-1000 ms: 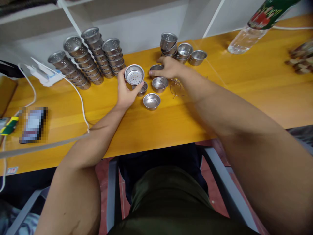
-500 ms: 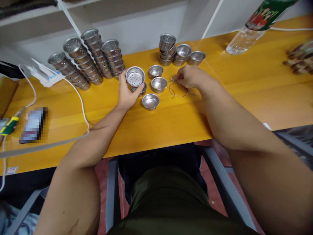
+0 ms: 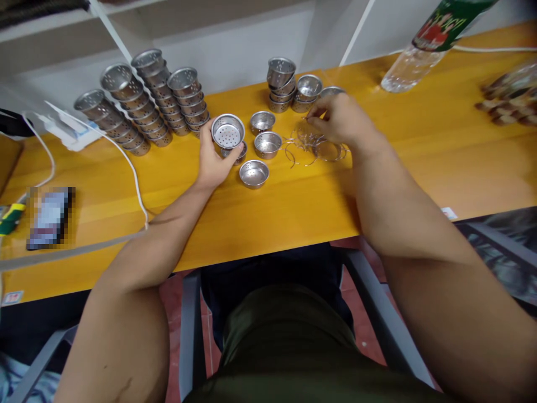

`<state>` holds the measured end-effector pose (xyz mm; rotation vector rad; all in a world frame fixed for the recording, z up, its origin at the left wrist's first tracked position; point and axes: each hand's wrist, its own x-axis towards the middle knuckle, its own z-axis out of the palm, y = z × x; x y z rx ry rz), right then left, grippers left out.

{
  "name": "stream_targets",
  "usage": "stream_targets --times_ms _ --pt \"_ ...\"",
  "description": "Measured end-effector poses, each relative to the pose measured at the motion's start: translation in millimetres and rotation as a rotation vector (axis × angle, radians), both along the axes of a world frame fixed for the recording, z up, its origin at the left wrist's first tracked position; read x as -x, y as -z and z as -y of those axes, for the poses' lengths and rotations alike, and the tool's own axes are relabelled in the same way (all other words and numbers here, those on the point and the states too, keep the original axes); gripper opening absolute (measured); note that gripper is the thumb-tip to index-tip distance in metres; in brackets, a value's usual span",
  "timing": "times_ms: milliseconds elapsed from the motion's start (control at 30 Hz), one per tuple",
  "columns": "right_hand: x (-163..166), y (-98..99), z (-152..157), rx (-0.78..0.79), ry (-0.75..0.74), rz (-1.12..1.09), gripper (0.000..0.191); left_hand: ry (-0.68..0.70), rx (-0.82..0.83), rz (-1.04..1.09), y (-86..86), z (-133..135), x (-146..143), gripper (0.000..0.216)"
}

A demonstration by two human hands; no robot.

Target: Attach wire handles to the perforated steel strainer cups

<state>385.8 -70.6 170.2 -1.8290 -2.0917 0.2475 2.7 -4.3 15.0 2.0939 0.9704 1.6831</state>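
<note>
Holding a round, perforated silver metal cup (image 3: 227, 134) in our left hand (image 3: 213, 160) above a yellow wooden table (image 3: 277, 215), we pinch our right hand (image 3: 339, 120) narrowly over looped metal wires (image 3: 314, 146), holding what we cannot tell.

Right hand, bare (image 3: 338, 118): one second ago I had it against a shallow, round, silver metal cup (image 3: 262, 122); half a second ago, fingertips among the tangled, thin metal wire rings (image 3: 316, 146). Now raised over the rings, towards the yellow-brown wooden desk's (image 3: 293, 212) rear edge, fingertips drawn together; I cannot tell whether they grip wire.

Shallow cup: now clear of the hand.

Wire rings: more loops exposed to me.

Rightmost silver metal cup (image 3: 332, 90), near the rear edge: now partly hidden by the hand.

White rectangular label (image 3: 450, 213), desk's front edge: uncovered since one second ago.
</note>
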Motion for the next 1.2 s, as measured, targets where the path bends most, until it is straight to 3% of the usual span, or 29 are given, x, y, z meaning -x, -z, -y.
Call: stream_targets --times_ms 233,467,633,667,800,967,1067,1200 --pt "-9.4 -0.7 -5.0 -0.015 0.062 -0.096 0.035 0.016 -0.059 0.005 -1.0 0.7 -0.4 0.110" --pt "-9.1 17.2 -19.7 -0.086 0.061 -0.360 0.032 0.006 0.094 -0.027 -12.4 11.5 -2.8 0.119" --pt "12.0 37.7 -26.6 -0.164 -0.172 -0.623 0.009 -0.006 0.007 -0.116 -18.1 20.0 -5.6 0.112" --pt "17.7 40.3 -25.1 -0.188 -0.239 -0.669 0.011 -0.007 -0.025 -0.115 -18.9 21.0 -6.1 0.111" --pt "41.2 43.6 -10.1 -0.219 -0.402 -0.734 0.052 0.022 -0.035 -0.081 -22.9 25.3 -8.2 0.110" --pt "65.9 32.5 18.6 -0.115 -0.401 -0.756 0.059 -0.002 0.071 -0.057 -30.2 33.9 -12.3 0.099" --pt "77.2 12.8 45.3 -0.101 -0.444 -0.728 0.053 -0.017 0.051 -0.066 -31.4 37.6 -14.6 0.093" --pt "88.0 -18.8 74.6 -0.119 -0.510 -0.582 0.035 0.055 0.079 -0.092 -26.1 37.6 -17.1 0.104"
